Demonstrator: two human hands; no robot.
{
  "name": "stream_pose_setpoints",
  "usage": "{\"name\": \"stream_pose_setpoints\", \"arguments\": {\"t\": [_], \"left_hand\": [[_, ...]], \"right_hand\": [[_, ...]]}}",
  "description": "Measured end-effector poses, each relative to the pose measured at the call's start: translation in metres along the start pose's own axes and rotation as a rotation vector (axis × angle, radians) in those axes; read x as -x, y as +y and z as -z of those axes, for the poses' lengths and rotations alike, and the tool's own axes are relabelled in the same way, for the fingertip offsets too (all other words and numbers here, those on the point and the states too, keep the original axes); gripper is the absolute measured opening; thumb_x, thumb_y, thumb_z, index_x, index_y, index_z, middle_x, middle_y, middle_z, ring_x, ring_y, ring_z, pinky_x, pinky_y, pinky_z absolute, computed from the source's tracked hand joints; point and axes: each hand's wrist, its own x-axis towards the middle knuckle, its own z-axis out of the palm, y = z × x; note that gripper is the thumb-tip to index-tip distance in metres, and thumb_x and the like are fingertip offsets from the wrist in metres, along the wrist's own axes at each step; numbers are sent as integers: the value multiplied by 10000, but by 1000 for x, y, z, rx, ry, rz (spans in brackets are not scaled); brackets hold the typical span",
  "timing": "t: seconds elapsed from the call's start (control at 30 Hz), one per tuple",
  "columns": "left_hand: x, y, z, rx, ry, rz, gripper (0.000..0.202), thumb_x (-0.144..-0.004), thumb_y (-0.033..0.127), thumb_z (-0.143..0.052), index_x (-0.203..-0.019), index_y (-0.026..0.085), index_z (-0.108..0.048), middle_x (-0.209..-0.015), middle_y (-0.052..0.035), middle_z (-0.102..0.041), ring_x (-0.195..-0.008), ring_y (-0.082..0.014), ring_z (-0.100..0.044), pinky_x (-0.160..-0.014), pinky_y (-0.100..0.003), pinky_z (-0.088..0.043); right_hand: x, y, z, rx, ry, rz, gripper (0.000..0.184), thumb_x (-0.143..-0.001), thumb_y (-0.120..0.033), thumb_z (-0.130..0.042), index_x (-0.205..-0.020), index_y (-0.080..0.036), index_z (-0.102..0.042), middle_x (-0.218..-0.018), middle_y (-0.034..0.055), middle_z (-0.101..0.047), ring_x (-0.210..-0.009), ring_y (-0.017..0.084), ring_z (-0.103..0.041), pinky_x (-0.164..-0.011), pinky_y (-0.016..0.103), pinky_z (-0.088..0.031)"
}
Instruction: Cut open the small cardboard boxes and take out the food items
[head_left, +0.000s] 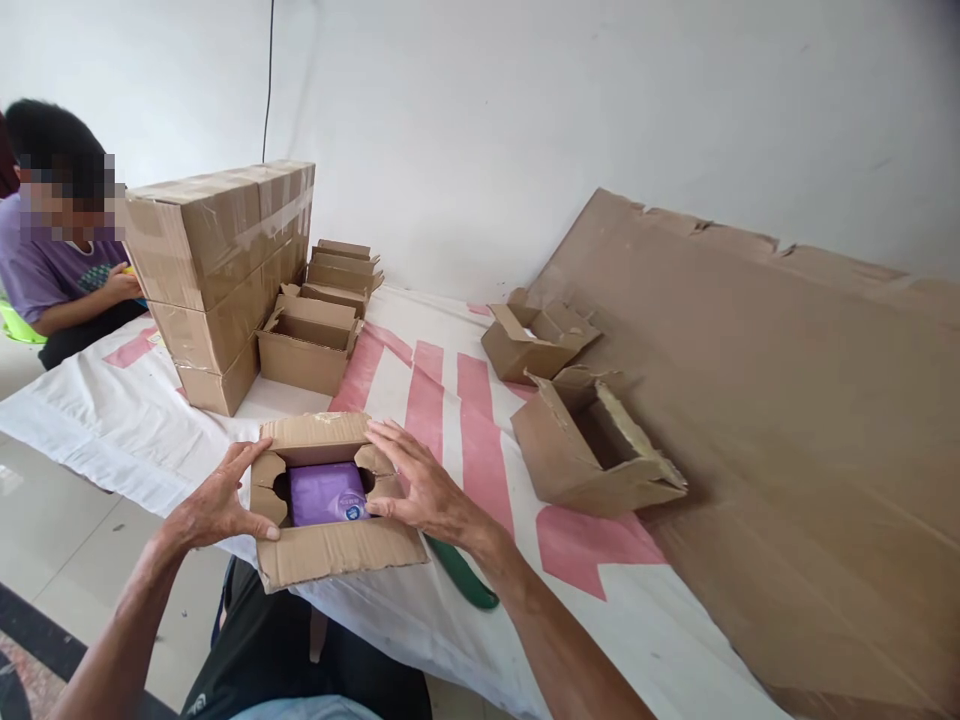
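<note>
Leaning against the wall on the right, a big torn cardboard sheet [787, 420] covers that whole side of the table and runs out of view at the near right. Beside it lies the white cloth [442, 400] with pink stripes, whose near edge hangs over the table just under the hands.

At the far left stands a stack of taped boxes [217, 270], with a seated person [52, 270] behind it. A row of open empty boxes [307, 345] sits just right of the stack. Two more open boxes [585, 450] lie tipped near the sheet's edge. Between these groups a wide strip of cloth is bare.

The small box [330, 500] sits at the near edge of the cloth, left of centre. It is plain brown cardboard. Its far flap stands up, its near flap folds out over the table edge, and its two side flaps fold inward with curved cut-outs. Through the gap a purple packet [326, 492] shows, flat inside.

The left hand [217, 505] clasps the box's left side, thumb on the near flap and fingers at the far corner. The right hand [420, 485] lies spread over the right flap, thumb pressing it down, not curled round anything. A green thing [461, 575] lies under the right wrist.
</note>
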Motion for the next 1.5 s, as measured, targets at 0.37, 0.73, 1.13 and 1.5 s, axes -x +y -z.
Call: {"name": "stream_pose_setpoints", "arguments": {"t": [0.37,0.73,1.13,1.5], "left_hand": [[-6,0,2,-99,-29,10,1227,-645,737,-917,-1658,268,-409,-1710,-179,-386,-1580,-465,-367,-1297,-632,-339],[10,9,-10,-80,-18,-81,1318,-659,591,-973,-1726,329,-244,-1766,-164,-225,-1612,-477,-282,-1285,-634,-354],[10,7,-22,-119,62,-72,1236,-706,201,-886,-1720,347,-195,-1698,-131,-267,-1593,-428,-328,-1298,-606,-354],[3,7,-17,-95,54,-38,1181,-710,249,-875,-1711,316,-252,-1684,-129,-330,-1577,-431,-358,-1297,-598,-359]], "right_hand": [[-15,11,-14,-85,-125,-107,959,-846,-470,-861,-1652,-265,-383,-1569,144,-491,-1481,346,-488,-1224,555,-447],[-17,1,-16,-29,-48,-130,646,-907,-286,-706,-1523,-268,-509,-1443,112,-572,-1335,301,-592,-1137,508,-516],[-10,11,-24,-349,268,-321,451,-978,-319,-492,-1385,-206,-653,-1328,113,-716,-1194,269,-690,-1023,418,-593],[8,8,-8,258,424,46,438,-949,-95,-522,-1319,-226,-718,-1455,126,-673,-1504,335,-481,-1240,594,-430]]}}
